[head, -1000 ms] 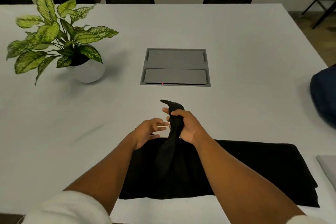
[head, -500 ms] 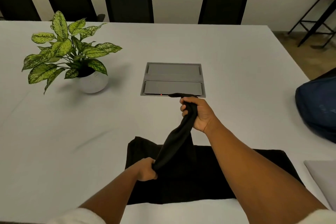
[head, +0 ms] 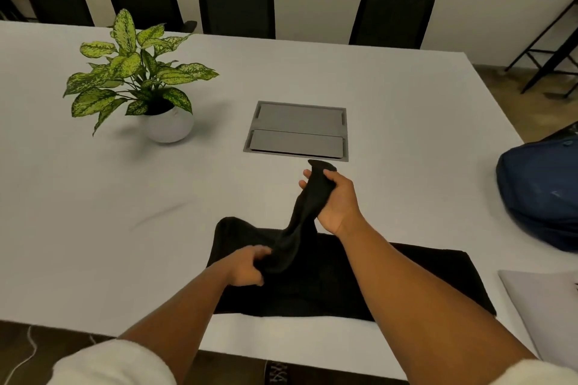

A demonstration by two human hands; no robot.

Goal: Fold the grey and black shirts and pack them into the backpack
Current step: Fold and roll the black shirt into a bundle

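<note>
The black shirt (head: pixel 431 278) lies folded flat along the near edge of the white table (head: pixel 93 212). One sleeve of it is bunched into a strip and lifted off the cloth. My right hand (head: pixel 336 197) grips the far end of that sleeve, raised above the table. My left hand (head: pixel 247 266) holds the sleeve's base, low on the shirt. A dark blue backpack (head: pixel 541 197) sits at the right table edge. A grey shirt (head: pixel 544 306) lies folded at the near right, cut off by the frame.
A potted plant (head: pixel 137 78) in a white pot stands at the back left. A grey cable hatch (head: pixel 297 131) is set into the table's middle, just beyond my right hand. Black chairs (head: pixel 234 0) line the far side. A black metal stand (head: pixel 550 50) is at the right.
My left hand slid from beside the right down the sleeve to its base on the shirt. The right hand first stretched the sleeve away towards the hatch; since then the sleeve stays stretched between both hands.
</note>
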